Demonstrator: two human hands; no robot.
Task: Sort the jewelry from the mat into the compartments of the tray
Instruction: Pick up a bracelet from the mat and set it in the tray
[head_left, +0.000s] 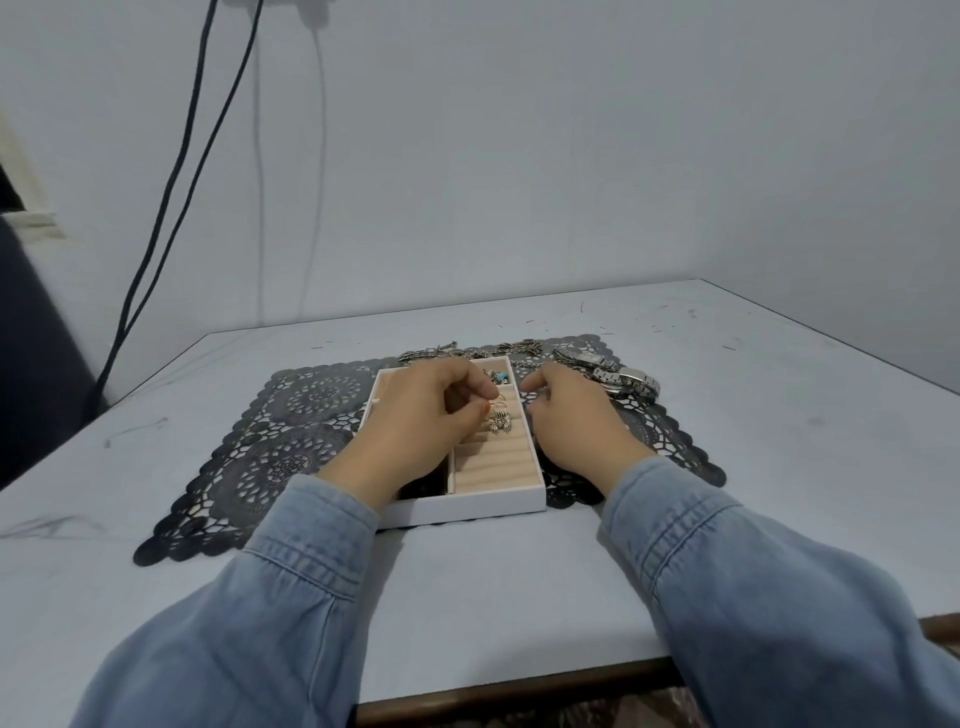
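A white tray (467, 506) with beige ribbed compartments lies on a dark lace mat (270, 452). My left hand (415, 431) hovers over the tray's middle, thumb and fingers pinched on the hook of a silver earring (500, 420) that dangles onto the ribbed ring rolls. A turquoise piece (500, 375) sits in the tray's far right compartment. My right hand (576, 421) rests on the mat against the tray's right wall, fingers curled; whether it holds anything is hidden. Silver watches (618, 379) and chain bracelets (441, 352) lie on the mat's far edge.
The mat lies on a pale grey table whose front edge (519, 691) is near me. A wall stands behind the table. Two dark cables (171, 218) hang down it at the left. Bare tabletop spreads to the left and right of the mat.
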